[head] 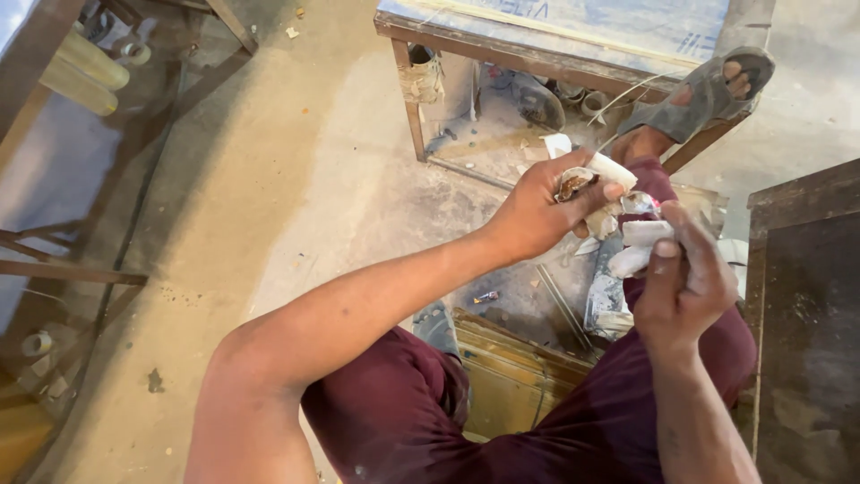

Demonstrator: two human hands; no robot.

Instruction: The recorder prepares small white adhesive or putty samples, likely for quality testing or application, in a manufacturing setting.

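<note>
My left hand [537,211] is closed around a small white tube-shaped piece [611,168] with a brownish, dirty end [573,183], held up in front of me. My right hand [685,282] pinches a short white cylindrical piece [645,234] between thumb and fingers, just below and to the right of the left hand. The two pieces almost touch. A crumpled shiny wrapper [640,203] shows between the hands. I sit with dark red trousers [403,412], and my sandalled foot [708,94] rests up on a wooden frame.
A low wooden table frame [502,49] with a pale sheet on top stands ahead, clutter beneath it. A dark wooden surface [806,314] is at the right. Yellowish wooden boards [506,367] lie under my legs. Metal bars [72,269] and rolls sit at the left on the dusty concrete floor.
</note>
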